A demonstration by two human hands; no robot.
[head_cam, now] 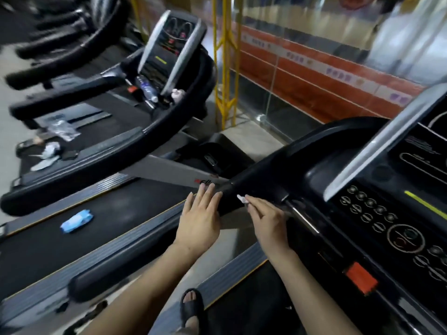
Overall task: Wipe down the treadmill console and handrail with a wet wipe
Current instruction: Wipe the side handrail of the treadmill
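Gym floor with treadmills in a row, glass railing far right. Nearest treadmill's black handrail (256,176) runs near-left to far-right, meeting the console (387,218) at right. Left hand (202,220) lies palm down beside the handrail's near end, fingers straight and close together. Right hand (268,220) reaches along the handrail, pinching a small white wet wipe (242,199) at its fingertips. Blue wipe pack (77,220) lies on the neighbouring belt, left

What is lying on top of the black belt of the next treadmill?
A blue packet, probably the wet wipes, lies flat on the belt. Nothing else shows on that stretch. The belt's front end is hidden behind the handrail and the left hand.
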